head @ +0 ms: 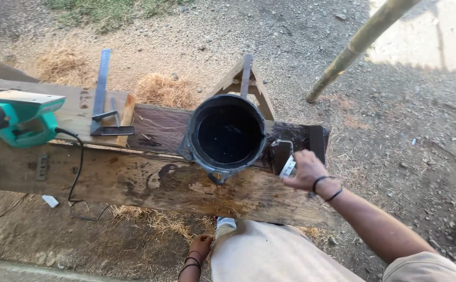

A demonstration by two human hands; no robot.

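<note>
Nearest to us, our left hand [201, 245] hangs low beside a pale, soft-cloth trouser leg [270, 256], dark bands at the wrist; whether its grip is closed or slack we cannot tell, since the fingers are curled out of view. Higher up, our right hand [306, 171] reaches over the far end of the table [134, 183], a rough, weathered plank bench stained dark with wet patches. Its grip is closed on a flat brush [285, 156], what seems to be a pale metal band below dark bristles, held over the blackened board end. Just beside that hand, to the left, a round black bucket [227, 134] stands on the planks, its smooth wall holding a dark, glossy liquid. Farther left a grey steel square [103, 96] lies flat on a paler board, and a teal plastic power planer [16, 117] rests near it, a black cord [76, 167] drooping off the edge. Beyond lie wood shavings [165, 90], gravelly ground and a slanting bamboo pole [361, 44].
</note>
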